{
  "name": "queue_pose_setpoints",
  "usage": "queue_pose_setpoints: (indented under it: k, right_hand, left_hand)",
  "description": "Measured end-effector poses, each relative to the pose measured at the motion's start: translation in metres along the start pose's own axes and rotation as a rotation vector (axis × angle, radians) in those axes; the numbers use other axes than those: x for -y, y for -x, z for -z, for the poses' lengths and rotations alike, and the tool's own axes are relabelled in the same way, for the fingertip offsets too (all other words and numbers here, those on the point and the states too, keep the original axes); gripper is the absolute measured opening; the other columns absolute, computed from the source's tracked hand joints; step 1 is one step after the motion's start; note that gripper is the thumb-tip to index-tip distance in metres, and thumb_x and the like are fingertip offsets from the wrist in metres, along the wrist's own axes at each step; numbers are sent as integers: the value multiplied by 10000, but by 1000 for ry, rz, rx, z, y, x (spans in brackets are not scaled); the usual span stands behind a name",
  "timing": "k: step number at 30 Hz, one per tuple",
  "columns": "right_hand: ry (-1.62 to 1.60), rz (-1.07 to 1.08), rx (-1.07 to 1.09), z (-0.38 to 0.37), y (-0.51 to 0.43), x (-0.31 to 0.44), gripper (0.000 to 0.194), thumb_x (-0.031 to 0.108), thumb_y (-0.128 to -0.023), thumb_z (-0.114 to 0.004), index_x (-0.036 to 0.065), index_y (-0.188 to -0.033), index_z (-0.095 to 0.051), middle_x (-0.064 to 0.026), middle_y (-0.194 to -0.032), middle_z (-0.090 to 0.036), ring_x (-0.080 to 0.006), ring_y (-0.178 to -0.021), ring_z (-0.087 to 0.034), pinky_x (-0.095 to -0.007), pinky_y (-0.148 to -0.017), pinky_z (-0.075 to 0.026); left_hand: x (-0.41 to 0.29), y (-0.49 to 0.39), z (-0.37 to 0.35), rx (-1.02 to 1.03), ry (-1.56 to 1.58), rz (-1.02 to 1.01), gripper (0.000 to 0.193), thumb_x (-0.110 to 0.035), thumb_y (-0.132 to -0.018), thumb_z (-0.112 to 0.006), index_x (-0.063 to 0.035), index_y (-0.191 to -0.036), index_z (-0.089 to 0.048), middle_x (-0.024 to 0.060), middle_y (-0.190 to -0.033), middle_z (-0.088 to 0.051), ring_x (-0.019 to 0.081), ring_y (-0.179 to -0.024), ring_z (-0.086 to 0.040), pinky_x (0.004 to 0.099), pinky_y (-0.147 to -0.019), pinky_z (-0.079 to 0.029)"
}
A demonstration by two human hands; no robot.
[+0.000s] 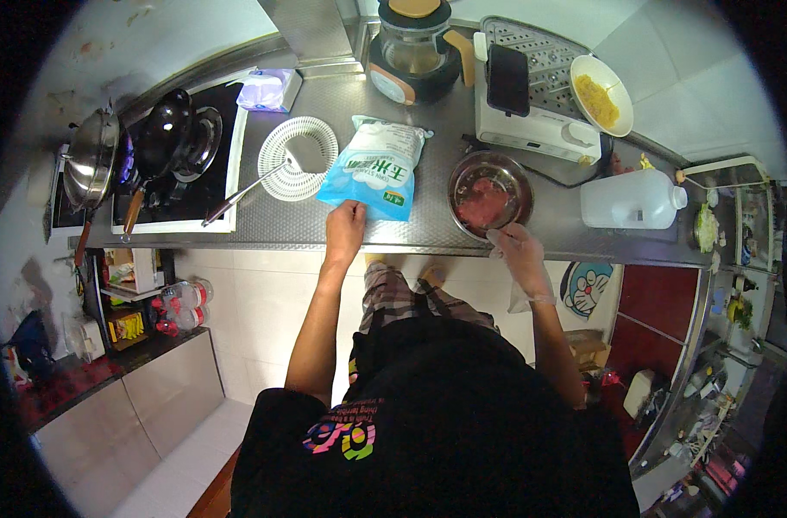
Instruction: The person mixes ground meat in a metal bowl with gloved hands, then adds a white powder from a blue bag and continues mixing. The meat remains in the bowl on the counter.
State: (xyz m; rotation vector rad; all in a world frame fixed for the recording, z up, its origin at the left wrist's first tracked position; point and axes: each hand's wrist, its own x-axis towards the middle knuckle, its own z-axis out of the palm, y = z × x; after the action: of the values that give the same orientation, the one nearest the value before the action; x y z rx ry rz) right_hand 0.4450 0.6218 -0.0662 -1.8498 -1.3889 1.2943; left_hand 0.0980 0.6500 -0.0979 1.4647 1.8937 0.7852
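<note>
My left hand (346, 226) grips the near edge of a blue and white plastic bag of corn starch (375, 168), which lies on the steel counter. My right hand (518, 249) wears a clear plastic glove, and its fingers are at the near rim of a stainless steel bowl (527, 194). Raw reddish meat (485, 202) lies in the bowl. Whether the fingers pinch the rim or only touch it, I cannot tell. Left of the bag, a metal spatula (303, 154) rests across a white slotted plastic basket (274, 139).
At the left are a black wok (167, 136) and a lidded steel pan (90, 162) on the cooktop (225, 201). Behind stand a tissue pack (267, 90) and a glass kettle (416, 48). Rightward are a phone (508, 79) on a white appliance (536, 136), a plate (620, 97) of yellow food, and a plastic jug (626, 199).
</note>
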Motion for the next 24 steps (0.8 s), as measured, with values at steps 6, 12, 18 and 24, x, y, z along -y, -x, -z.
queue_pose_setpoints:
  k: [6,12,18,24]
  right_hand:
    - [4,-17,-67,-5,-3,1,222,258,-937,-712,38,-965,-714,4,-751,-630,-60,-686,-528,-255,-613,-433]
    - [-86,4,-54,0,-4,-7,255,249,-928,-710,19,-1037,-691,-85,-791,-661,-117,-728,-578,-309,-679,-487]
    - [-39,-28,-111,0,-13,-19,212,261,-936,-726,51,-961,-712,27,-711,-612,-46,-647,-527,-236,-573,-411]
    - [41,128,-107,-5,-18,3,227,262,-934,-730,38,-950,-696,13,-701,-603,-57,-654,-515,-255,-581,-421]
  left_hand:
    - [-19,-8,1,62,50,5,231,-171,-966,-598,41,-943,-689,245,-779,-669,400,-714,-663,441,-647,-497]
    - [-57,-23,-36,-28,82,-81,227,-157,-959,-601,48,-931,-696,242,-772,-675,398,-721,-672,465,-669,-506]
    - [-75,11,-73,-124,-60,-130,196,-123,-976,-547,12,-1100,-616,284,-941,-673,479,-836,-647,548,-720,-506]
    - [-57,16,-78,-127,-105,-154,167,-125,-978,-548,0,-1078,-599,273,-942,-668,464,-795,-652,540,-694,-517]
